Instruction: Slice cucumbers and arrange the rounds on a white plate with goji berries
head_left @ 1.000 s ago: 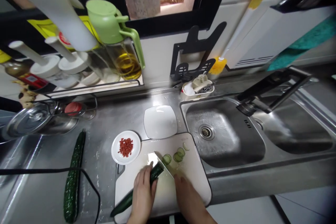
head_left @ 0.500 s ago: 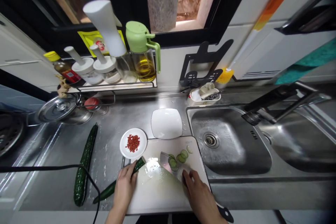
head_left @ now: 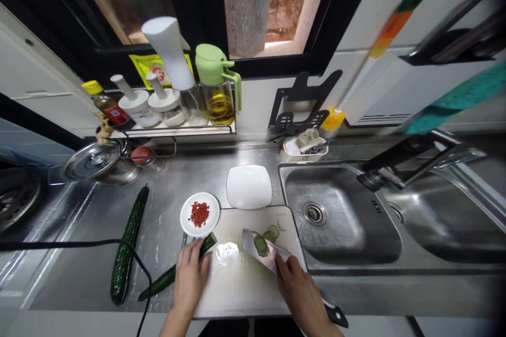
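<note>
My left hand (head_left: pixel 190 271) is closed over a partly cut cucumber (head_left: pixel 160 280), its cut end resting at the cutting board's left edge. In my right hand (head_left: pixel 294 284) is a kitchen knife (head_left: pixel 250 242), its broad blade lying low over the white cutting board (head_left: pixel 237 295). Cucumber slices (head_left: pixel 261 246) cluster on and beside the blade, and a thin piece lies farther up the board. A black handle (head_left: pixel 336 314) sticks out beside my right wrist; whether it belongs to this knife, I cannot tell. Another whole cucumber (head_left: pixel 128 247) lies to the left.
A plate of small red berries (head_left: pixel 200 214) and a white square dish (head_left: pixel 249 187) stand behind the board. To the right is a steel sink (head_left: pixel 340 210) with a black faucet (head_left: pixel 395 166). A dark cable (head_left: pixel 136 258) crosses at left. Condiment jars and an oil bottle (head_left: pixel 217 84) line the shelf.
The view has shifted slightly. The knife and the slices by it have hardly moved; both hands keep their holds, with the left hand still on the cucumber.
</note>
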Motion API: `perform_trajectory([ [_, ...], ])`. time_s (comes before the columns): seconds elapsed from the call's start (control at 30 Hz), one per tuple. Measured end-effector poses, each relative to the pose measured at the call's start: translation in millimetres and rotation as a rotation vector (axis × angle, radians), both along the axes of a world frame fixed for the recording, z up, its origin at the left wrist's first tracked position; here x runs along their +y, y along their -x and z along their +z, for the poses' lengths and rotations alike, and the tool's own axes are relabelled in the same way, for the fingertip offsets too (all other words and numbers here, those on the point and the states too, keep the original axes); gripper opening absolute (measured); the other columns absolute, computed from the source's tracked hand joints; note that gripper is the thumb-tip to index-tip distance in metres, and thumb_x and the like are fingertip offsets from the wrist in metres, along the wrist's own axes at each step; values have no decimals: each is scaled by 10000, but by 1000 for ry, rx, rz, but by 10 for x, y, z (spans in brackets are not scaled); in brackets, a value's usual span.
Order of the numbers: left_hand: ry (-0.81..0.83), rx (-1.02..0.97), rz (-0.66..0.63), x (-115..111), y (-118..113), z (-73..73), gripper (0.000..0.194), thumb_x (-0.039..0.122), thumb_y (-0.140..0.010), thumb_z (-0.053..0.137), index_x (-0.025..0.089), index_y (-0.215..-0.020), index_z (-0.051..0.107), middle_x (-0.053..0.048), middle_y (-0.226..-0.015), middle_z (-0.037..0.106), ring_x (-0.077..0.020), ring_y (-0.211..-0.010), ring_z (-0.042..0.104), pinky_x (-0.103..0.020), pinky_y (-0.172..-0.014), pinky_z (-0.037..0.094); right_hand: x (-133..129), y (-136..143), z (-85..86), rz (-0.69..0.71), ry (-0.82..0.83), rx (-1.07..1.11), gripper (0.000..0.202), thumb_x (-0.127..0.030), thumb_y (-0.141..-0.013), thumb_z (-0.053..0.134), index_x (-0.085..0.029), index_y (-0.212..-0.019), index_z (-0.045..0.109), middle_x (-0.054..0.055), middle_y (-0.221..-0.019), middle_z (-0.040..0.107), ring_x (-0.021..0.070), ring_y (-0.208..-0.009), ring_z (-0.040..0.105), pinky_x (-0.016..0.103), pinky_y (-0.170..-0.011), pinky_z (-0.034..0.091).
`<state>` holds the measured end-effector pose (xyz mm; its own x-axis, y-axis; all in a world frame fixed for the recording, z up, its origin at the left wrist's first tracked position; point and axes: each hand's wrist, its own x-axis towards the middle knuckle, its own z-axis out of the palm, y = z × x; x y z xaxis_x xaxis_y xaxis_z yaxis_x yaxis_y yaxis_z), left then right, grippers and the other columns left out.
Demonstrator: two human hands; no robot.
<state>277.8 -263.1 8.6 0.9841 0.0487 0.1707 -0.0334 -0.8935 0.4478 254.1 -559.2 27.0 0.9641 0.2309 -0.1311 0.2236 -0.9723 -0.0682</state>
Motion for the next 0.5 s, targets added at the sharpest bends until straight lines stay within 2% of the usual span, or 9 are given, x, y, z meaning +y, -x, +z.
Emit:
perform_trajectory([
  [0.07,107,-14,-89,-266,-28,80,277,295,-875,495,196,-1111,600,-99,-1034,635,-242,-983,585,-427,-875,483,7,-10,27,14,15,7,480,-2,-774,446,-187,-1207,537,50,-900,566,138,-636,581,256,-602,423],
  [0.17,258,98,-270,-761,-113,154,193,284,-853,535,206,-1012,612,-73,-936,643,-212,-889,599,-357,-775,499,19,-11,62,36,31,23,503,23,-772,426,-180,-1220,534,59,-907,578,142,-655,590,256,-620,434],
  [0.27,256,245,-267,-1151,-239,153,182,272,-758,641,195,-919,608,-50,-843,628,-211,-809,575,-336,-705,467,4,3,83,50,45,26,522,41,-769,408,-175,-1231,518,63,-917,584,138,-686,587,254,-661,438],
  [0.37,238,338,-194,-1328,-380,126,207,268,-702,681,186,-874,602,-37,-808,610,-210,-797,552,-338,-728,431,-39,20,111,57,53,41,553,60,-754,395,-173,-1245,498,63,-923,587,138,-719,583,256,-697,439],
  [0.5,241,409,-149,-1374,-569,112,217,280,-704,674,188,-887,603,-27,-808,605,-211,-820,536,-333,-755,399,-78,45,181,68,58,99,578,71,-753,372,-174,-1262,499,85,-963,593,154,-737,596,271,-702,447],
])
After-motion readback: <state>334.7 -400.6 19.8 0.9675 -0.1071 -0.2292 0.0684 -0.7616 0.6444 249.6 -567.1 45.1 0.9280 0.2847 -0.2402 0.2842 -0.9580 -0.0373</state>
